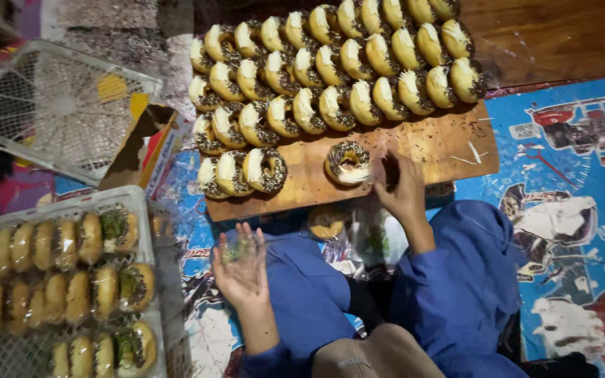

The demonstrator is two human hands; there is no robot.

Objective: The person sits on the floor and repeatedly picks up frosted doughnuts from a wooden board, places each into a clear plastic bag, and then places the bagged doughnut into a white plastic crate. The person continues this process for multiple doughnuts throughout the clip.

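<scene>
1. Caught the right hand [400, 185] low over the wooden board [449, 140], fingertips [388, 168] pointed toward 10 o'clock at 1 lone chocolate-sprinkled doughnut [348, 162].
2. Found that doughnut lying flat on the board just beside those fingertips, at their 9 o'clock, apart from them or barely so; too blurred to call contact.
3. Saw the right fingers bunched close, with a dark smear between them; could not tell whether anything was pinched there.
4. Spotted the left hand [243, 269] palm up near the lap, fingers spread apart, with what looked like thin clear plastic [236, 245] draped over them; well apart from the lone doughnut, which sat toward its 2 o'clock.
5. Noted the iced doughnut rows [330, 63] packed on the board at 12 o'clock, a wrapped doughnut [327, 222] by the knees, and the white basket [143, 210] of wrapped ones at 8 o'clock.
6. Judged the risks:
   - smeared topping or shed sprinkles, caused by a pinch on the iced face rather than the rim;
   - a sleeve or wrist dragged across the nearest row, caused by a reach further up the board;
   - a doughnut dropped onto the printed mat [568, 175], caused by a loose 1-handed lift with the plastic so far off.
</scene>
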